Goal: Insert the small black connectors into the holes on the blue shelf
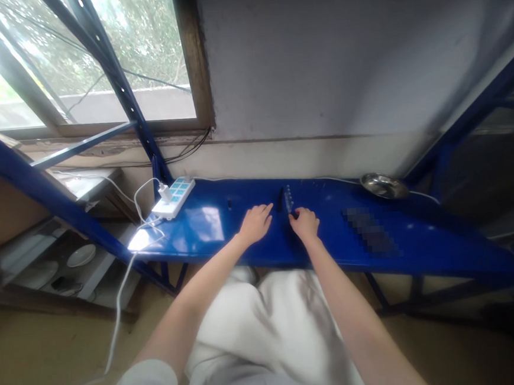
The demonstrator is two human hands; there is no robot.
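Observation:
My left hand (256,224) rests palm down at the near side of the blue table (204,196). Its fingers are stretched out toward a slim black stick-like object (280,199), with nothing seen in them. A narrow clear strip with several small rounded sections (288,197) lies just right of that object. Thumb and fingertips of my right hand (304,223) are closed at the strip's near end. What exactly it is made of is too small to tell. Left of my left hand sits a tiny dark piece (230,204).
A white power strip (175,198) with a plug and cable lies at the table's left. At the right are a shiny metal dish (384,186) and a pixelated dark rectangle (370,231). Blue rack posts (114,73) rise beside the window.

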